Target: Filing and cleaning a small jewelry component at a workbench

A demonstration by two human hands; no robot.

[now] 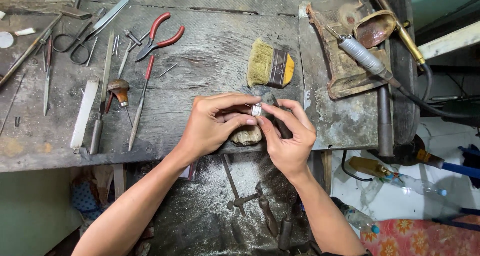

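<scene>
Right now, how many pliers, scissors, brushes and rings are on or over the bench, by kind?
Pliers, red handles: 1
Scissors: 1
Brush: 1
Ring, silver, pinched between left hand and right hand: 1
Total: 4

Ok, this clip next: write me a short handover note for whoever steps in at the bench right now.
Left hand: fingers pinch a small silver ring over the worn wooden bench peg.
Right hand: grips a dark thin tool with its tip at the ring; what kind of tool cannot be told.
Nearby: brush just behind the hands; red-handled pliers, scissors and files lie to the left on the workbench; a corded grey handpiece rests at right.
Done: ring is held at the peg, tool on it.
Left: how far the work on the ring has got cannot be judged; the ring is too small to read.
</scene>
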